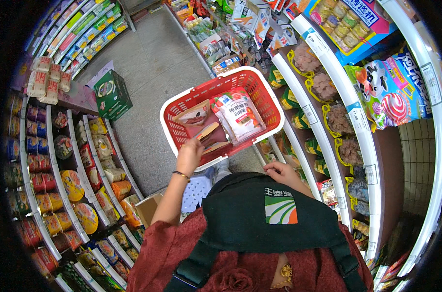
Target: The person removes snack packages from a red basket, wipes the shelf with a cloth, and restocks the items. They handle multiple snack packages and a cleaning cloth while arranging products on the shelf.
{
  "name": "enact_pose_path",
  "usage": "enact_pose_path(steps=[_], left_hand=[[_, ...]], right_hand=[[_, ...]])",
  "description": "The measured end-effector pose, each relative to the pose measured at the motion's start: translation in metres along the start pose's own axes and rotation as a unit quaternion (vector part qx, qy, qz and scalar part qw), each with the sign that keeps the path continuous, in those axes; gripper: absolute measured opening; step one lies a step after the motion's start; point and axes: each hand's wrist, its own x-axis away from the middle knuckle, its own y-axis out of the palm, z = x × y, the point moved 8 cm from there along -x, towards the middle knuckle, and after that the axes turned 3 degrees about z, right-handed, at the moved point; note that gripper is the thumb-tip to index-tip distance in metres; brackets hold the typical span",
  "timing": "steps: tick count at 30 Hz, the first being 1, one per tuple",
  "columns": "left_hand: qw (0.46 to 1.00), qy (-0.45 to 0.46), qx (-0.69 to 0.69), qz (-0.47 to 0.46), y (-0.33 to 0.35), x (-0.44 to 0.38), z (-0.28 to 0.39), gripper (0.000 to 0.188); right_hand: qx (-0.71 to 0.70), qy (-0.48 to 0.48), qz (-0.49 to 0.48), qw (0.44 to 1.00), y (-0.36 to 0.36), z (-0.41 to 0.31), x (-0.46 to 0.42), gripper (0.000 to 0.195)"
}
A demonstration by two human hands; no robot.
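A red plastic shopping basket (248,146) with a white rim sits in front of me. My left hand (190,153) reaches over its near left side, fingers closed on the end of a tan-edged snack packet (208,130). Another brown packet (194,115) leans by the far left wall, and a third packet (218,146) lies at the near side. A white and red bag of dried hawthorn fruit (242,118) fills the basket's right half. Loosely curled, with nothing visible in it, my right hand (279,171) is beside the lower right shelves.
Shelves of bagged snacks (343,118) rise close on the right; a candy bag (392,91) hangs out there. Instant noodle bowls (73,185) line the left shelves. A green carton (112,95) stands at the left shelf's end. A pale blue plastic stool (196,191) is below the basket.
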Motion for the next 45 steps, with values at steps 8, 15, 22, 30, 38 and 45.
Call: enact_pose_path(steps=[8, 15, 22, 30, 38, 45], left_hand=[[0.937, 0.048, -0.268, -0.218, 0.107, -0.001, -0.062, 0.021], [0.936, 0.052, -0.274, -0.212, 0.092, -0.02, -0.047, 0.018], [0.927, 0.214, -0.264, -0.161, -0.052, -0.031, 0.125, 0.017], [0.838, 0.473, -0.209, -0.176, -0.118, 0.033, 0.323, 0.013], [0.865, 0.375, 0.25, -0.222, -0.112, 0.016, 0.412, 0.024], [0.786, 0.367, 0.317, -0.384, -0.002, 0.064, 0.449, 0.053]], right_hand=[[0.017, 0.032, 0.014, 0.999, -0.003, 0.006, 0.001, 0.019], [0.048, 0.008, 0.074, 0.996, -0.012, 0.0, 0.011, 0.019], [-0.009, 0.017, 0.139, 0.99, -0.03, -0.041, 0.01, 0.035], [0.084, -0.312, 0.169, 0.931, -0.07, -0.155, 0.058, 0.049], [-0.28, -0.129, 0.364, 0.879, -0.134, -0.112, 0.164, 0.022], [-0.464, -0.138, 0.493, 0.723, -0.212, -0.093, 0.25, 0.025]])
